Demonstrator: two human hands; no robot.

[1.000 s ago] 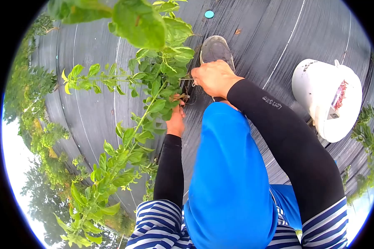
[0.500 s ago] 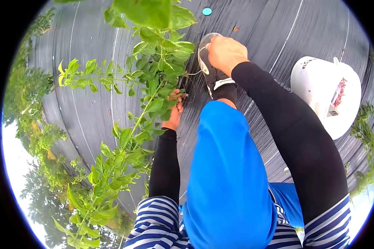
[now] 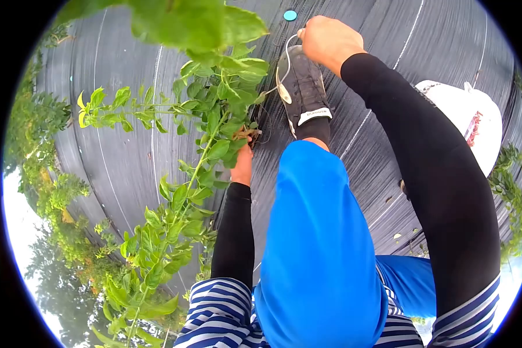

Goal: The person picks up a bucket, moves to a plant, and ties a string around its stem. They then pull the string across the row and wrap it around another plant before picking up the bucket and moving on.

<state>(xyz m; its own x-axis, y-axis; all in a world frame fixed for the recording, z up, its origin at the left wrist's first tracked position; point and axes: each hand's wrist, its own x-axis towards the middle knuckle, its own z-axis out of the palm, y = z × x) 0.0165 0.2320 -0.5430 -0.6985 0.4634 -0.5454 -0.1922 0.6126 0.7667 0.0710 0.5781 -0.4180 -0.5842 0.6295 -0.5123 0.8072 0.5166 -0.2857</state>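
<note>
My right hand (image 3: pixel 330 42) is closed on one end of a thin pale cord (image 3: pixel 285 72), above the toe of my dark shoe (image 3: pixel 304 87). The cord curves down past the shoe to the base of a leafy plant (image 3: pixel 217 130). At that base my left hand (image 3: pixel 242 162) reaches in among leaves and brown dry bits (image 3: pixel 249 134). Leaves cover most of its fingers, so what it holds cannot be made out.
Black ground sheet (image 3: pixel 127 75) with white lines lies under everything. A white container (image 3: pixel 486 124) with small red pieces stands at the right, partly behind my right arm. A small turquoise disc (image 3: pixel 290 15) lies near the top. Long leafy branches reach the lower left.
My right hand has moved up and slightly right, off the shoe. The cord now stands out in a longer curve. The leaves have shifted a little, and my left hand is more hidden.
</note>
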